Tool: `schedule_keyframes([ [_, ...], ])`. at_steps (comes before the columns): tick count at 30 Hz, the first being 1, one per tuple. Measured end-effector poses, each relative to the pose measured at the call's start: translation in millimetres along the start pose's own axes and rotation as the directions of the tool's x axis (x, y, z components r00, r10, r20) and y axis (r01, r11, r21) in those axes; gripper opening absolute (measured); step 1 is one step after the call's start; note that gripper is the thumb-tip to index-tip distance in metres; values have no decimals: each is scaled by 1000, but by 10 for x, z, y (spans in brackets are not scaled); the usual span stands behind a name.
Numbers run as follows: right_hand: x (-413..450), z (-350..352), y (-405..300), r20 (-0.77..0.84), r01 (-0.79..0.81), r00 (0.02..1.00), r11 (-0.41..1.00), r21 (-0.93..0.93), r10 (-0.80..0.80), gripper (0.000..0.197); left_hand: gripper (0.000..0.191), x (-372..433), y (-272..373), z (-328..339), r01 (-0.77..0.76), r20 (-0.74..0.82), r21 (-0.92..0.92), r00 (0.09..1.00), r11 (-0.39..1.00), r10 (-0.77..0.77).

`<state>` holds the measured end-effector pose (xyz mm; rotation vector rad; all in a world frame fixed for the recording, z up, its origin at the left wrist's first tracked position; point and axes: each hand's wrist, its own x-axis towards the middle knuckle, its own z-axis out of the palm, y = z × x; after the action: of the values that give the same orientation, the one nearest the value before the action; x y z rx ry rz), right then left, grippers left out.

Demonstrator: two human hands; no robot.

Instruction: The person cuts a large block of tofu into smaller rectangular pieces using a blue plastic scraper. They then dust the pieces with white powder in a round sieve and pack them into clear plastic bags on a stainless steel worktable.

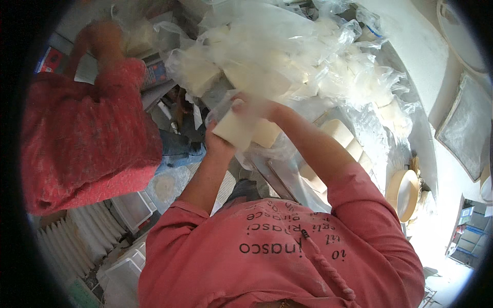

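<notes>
My left hand (219,140) grips the lower left side of a pale cream slab (233,129), possibly a stack of thin sheets; I cannot tell which. Over its upper edge, my right hand (250,107) bends with its fingers touching the slab. Thin clear plastic (223,106) lies around the slab and my fingers. Just right of it, a second cream block (266,134) sits close by. Part of the right hand is lost in a hazy blur. Beyond my hands is a large heap of cream pieces in clear plastic bags (285,69).
A co-worker in a red top (92,134) stands at the left. More cream blocks (337,133) lie right of my forearm, near a round wooden-rimmed sieve (402,196). White plastic trays (134,206) and a row of pale folded material (81,238) are at lower left.
</notes>
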<state>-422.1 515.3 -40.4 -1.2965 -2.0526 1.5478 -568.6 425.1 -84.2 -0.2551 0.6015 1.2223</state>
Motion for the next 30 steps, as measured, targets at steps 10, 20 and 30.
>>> schedule_keyframes([
  [10, 328, 213, 313, -58, -24, 998, 879, -477, -4, 46, 68, 18, -289, -164, -325, 72, 187, 946, 927, 317],
  [20, -729, -125, -259, -82, -12, 994, 674, -738, -71, 42, 63, 519, -255, -712, -65, 133, 990, 728, -125, 673],
  [30, -1286, -469, -410, 328, 278, 941, 360, -891, 84, 25, 35, 0, 470, -121, -105, 625, 743, 461, -661, 630],
])
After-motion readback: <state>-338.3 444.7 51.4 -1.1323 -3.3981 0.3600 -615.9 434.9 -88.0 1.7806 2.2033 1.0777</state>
